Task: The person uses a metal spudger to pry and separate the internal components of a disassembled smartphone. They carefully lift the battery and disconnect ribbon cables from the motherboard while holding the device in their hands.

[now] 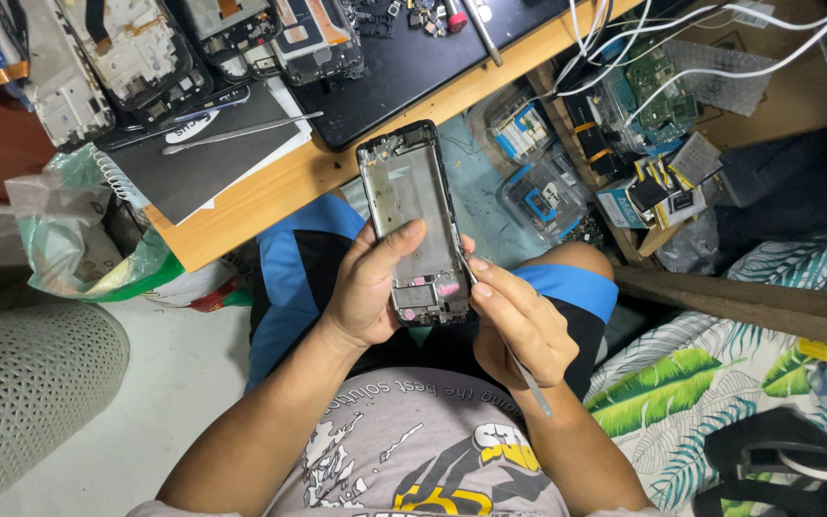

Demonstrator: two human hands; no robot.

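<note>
With our left hand [368, 287] gripping the phone frame [413, 222] and right hand [519, 321] pinching a pry tool [528, 375] at its 4 o'clock edge, a slip could gouge the board.

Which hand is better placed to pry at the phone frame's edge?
Right, probably. The right hand holds the thin tool, tip at the phone frame edge; the left hand is busy gripping the frame.

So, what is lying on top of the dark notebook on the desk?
On the dark notebook lies a thin metal pry tool, with opened phone frames overlapping its far edge. Whatever lies under those frames is covered.
</note>
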